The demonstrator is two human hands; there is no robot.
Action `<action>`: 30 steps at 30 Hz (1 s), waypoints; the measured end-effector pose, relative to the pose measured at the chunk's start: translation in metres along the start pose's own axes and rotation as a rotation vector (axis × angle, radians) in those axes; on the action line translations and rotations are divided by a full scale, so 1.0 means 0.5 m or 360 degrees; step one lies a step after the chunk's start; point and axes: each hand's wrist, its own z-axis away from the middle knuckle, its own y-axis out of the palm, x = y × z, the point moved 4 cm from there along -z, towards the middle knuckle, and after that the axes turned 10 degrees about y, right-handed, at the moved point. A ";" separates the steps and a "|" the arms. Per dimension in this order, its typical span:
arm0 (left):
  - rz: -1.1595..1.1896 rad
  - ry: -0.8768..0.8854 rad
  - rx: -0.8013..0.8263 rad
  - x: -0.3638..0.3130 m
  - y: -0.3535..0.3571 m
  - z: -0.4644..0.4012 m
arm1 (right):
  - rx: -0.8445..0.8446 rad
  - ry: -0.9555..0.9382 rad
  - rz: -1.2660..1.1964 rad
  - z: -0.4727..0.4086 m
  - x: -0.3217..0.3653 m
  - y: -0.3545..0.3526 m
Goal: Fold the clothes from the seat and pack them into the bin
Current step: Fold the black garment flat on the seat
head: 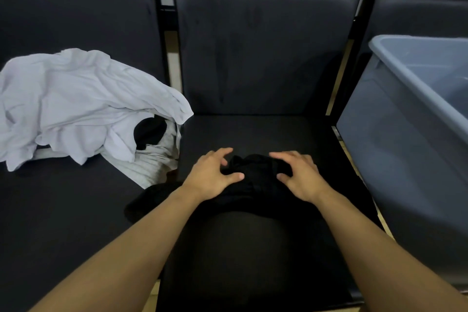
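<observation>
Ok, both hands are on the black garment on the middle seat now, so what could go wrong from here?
1. The black garment is bunched, and it barely stands out from the dark seat, so an edge or sleeve could be missed and folded in crooked.
2. Part of it trails left under the left hand toward the white clothes pile; lifting may drag that pile.
3. The bin sits right of the right hand; a loose fold could come undone on the way over its rim.

Open seat [253,132] beside bin [395,149]
</observation>
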 end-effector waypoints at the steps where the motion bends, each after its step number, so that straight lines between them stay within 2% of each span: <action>1: -0.0081 0.0031 0.0038 -0.006 0.009 -0.003 | -0.0061 -0.0022 0.0074 -0.002 0.006 0.004; 3: -0.0216 0.0095 -0.0006 -0.020 0.012 -0.008 | -0.0204 0.0007 0.0047 -0.011 0.006 0.003; 7: -0.0142 0.0117 -0.0322 -0.033 -0.032 -0.019 | -0.0562 -0.0053 -0.0241 -0.015 0.000 -0.034; 10: 0.0032 0.0178 -0.0643 -0.044 -0.097 -0.026 | -0.0627 -0.0185 -0.1020 0.005 0.010 -0.084; 13: 0.0482 0.0163 -0.0872 -0.075 -0.154 -0.010 | -0.0586 -0.0163 -0.1585 0.039 0.029 -0.120; 16: 0.0676 0.0175 -0.0793 -0.096 -0.179 0.006 | -0.0602 -0.0184 -0.1609 0.058 0.045 -0.134; 20: 0.0686 0.0194 -0.0658 -0.099 -0.188 0.019 | -0.0522 -0.0212 -0.1297 0.065 0.049 -0.142; 23: 0.0843 0.0173 -0.0799 -0.073 -0.219 0.020 | -0.0220 -0.0223 -0.1071 0.079 0.054 -0.157; 27: 0.0988 0.0078 -0.1205 -0.032 -0.278 0.036 | 0.0807 -0.0220 -0.0782 0.121 0.065 -0.127; 30: 0.1038 -0.0049 -0.1287 -0.008 -0.295 0.055 | 0.1255 -0.0081 -0.0239 0.158 0.056 -0.062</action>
